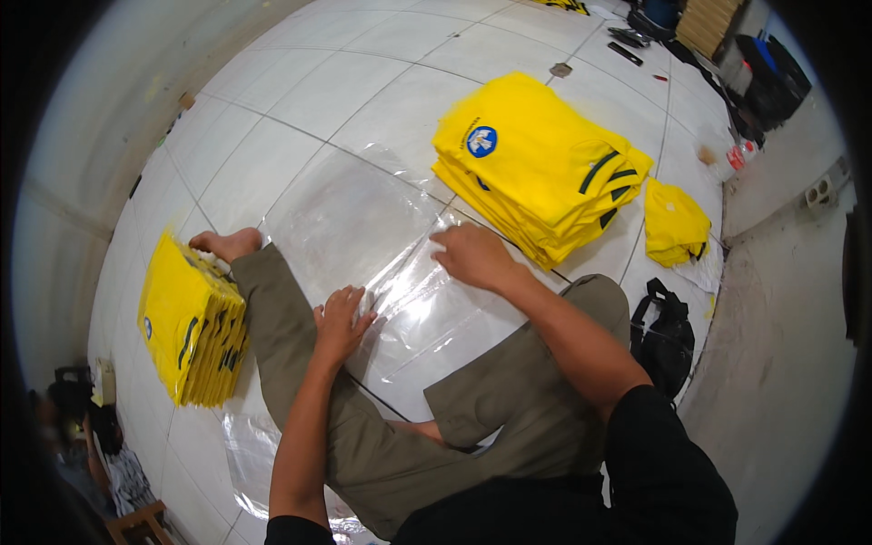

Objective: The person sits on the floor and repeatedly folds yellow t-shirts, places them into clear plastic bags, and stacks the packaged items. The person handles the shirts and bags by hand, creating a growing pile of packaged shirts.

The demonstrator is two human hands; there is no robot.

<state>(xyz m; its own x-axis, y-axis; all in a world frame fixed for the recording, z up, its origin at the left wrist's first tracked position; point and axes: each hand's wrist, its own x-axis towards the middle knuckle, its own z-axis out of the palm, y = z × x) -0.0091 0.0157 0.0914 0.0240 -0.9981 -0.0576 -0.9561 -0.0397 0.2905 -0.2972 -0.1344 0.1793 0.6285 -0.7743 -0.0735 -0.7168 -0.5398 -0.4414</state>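
Clear plastic bags (336, 222) lie flat on the white tiles between my legs. My left hand (341, 322) rests on their left lower part, fingers apart. My right hand (468, 254) has its fingers curled on the upper right of the plastic, closed on it. Beyond it, at the right, sits a stack of folded yellow shirts (540, 173) with dark stripes and a blue emblem. A taller pile of yellow shirts in clear wrapping (186, 327) stands beside my left leg.
A small folded yellow garment (672, 222) and a black bag (661, 331) lie at the right near the wall. A bottle (740, 159), cardboard (704, 23) and dark items stand farther back. More plastic (250, 463) is by my left knee. Dark clutter (109, 427) fills the lower left.
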